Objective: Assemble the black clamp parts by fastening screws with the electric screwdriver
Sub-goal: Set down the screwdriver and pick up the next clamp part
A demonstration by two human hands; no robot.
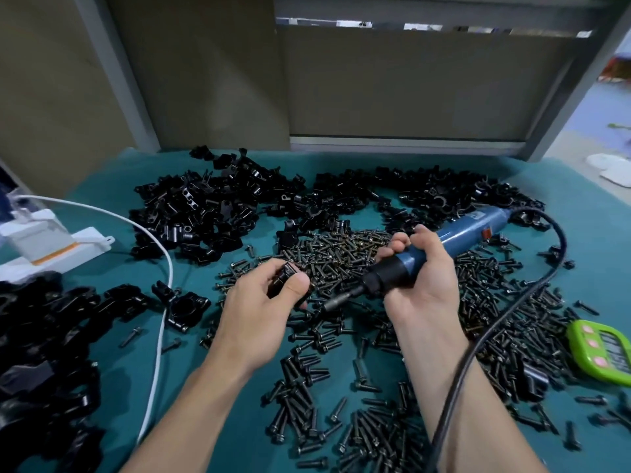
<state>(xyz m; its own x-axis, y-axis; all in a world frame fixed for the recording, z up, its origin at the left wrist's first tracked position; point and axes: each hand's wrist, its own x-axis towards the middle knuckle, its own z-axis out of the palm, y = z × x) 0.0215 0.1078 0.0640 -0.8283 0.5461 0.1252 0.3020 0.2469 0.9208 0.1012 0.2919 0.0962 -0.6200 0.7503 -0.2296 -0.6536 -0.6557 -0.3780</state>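
My left hand (pixel 263 302) grips a small black clamp part (pixel 284 275) between thumb and fingers, just above the table. My right hand (pixel 421 271) is wrapped round the blue electric screwdriver (pixel 454 237), whose black nose and metal bit (pixel 336 303) point left and down towards the clamp part. The bit tip lies just right of my left thumb, close to the part. Loose dark screws (pixel 341 254) lie heaped under and around both hands. Piles of black clamp parts (pixel 211 213) fill the back of the green table (pixel 341 158).
The screwdriver's black cable (pixel 532 288) loops right and runs back over my right forearm. A white cable (pixel 160 322) crosses the left side. Assembled clamps (pixel 44 336) are piled at the left edge. A white device (pixel 44 247) sits far left, a green timer (pixel 604 353) at right.
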